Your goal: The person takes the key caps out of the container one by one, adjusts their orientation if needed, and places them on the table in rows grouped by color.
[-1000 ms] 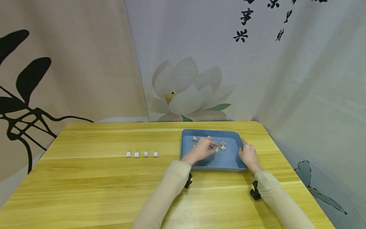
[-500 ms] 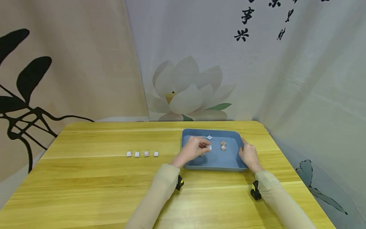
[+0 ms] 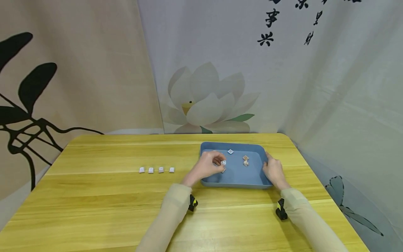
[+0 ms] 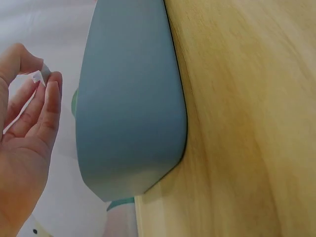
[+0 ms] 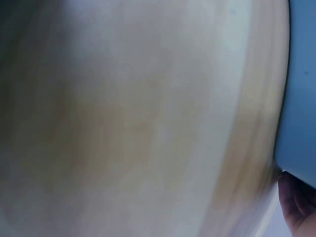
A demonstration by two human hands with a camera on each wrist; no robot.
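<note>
In the head view my left hand (image 3: 210, 163) is over the left part of a blue tray (image 3: 239, 183). Thumb and fingers pinch a small white keycap (image 3: 223, 162), raised above the tray's wall in the left wrist view, where the keycap (image 4: 43, 75) shows its thin edge. Just below these fingers another small piece (image 3: 224, 170) is partly hidden. My right hand (image 3: 275, 171) holds the tray's right rim; in the right wrist view its fingers (image 5: 292, 200) touch the tray's lower corner. Inside the tray lie a white keycap (image 3: 230, 151) and two tan-looking pieces (image 3: 245, 160).
Left of the tray, several white keycaps (image 3: 151, 170) stand in a spaced row on the wooden table (image 3: 104, 196). A printed curtain (image 3: 214, 98) hangs behind the table's far edge.
My left hand has moved left across the tray with the pinched keycap, leaving the middle of the tray in sight. My right hand stays on the rim.
</note>
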